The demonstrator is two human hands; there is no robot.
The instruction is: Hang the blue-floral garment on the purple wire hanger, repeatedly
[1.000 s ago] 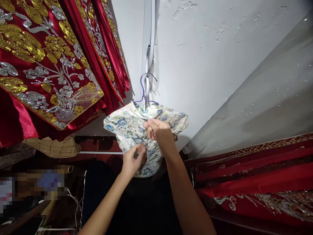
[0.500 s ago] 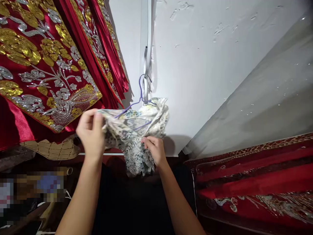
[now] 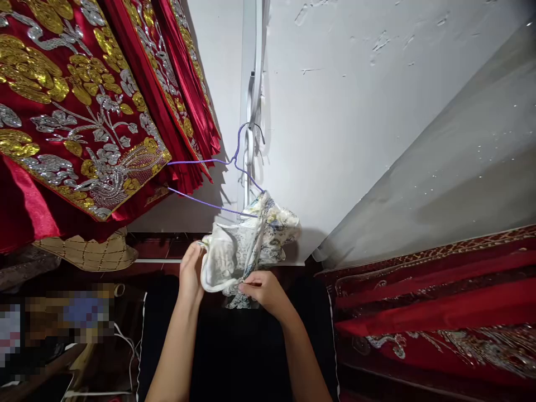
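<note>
A pale floral ruffled top [image 3: 276, 229] hangs by its right side from a purple wire hanger [image 3: 209, 204], while the hanger's left end is bare and sticks out over red cloth. My left hand [image 3: 191, 273] is closed on the left part of the top, pulled down and off the hanger. With thumb and fingers my right hand [image 3: 262, 289] pinches the neckline edge near the middle of the garment. The opening between my hands shows the pale inside of the fabric. The hanger's hook rests on a white metal stand [image 3: 250, 106].
Red garments with gold and silver sequins [image 3: 96, 111] hang at the left, close to the hanger. A white wall [image 3: 335, 123] rises behind, and a grey sheer cloth [image 3: 452, 167] slopes down at the right. Red embroidered fabric [image 3: 435, 301] lies at lower right.
The left side of the top has come off the hanger, baring its left arm. My left hand moved down and right with the fabric; my right hand moved slightly down.
</note>
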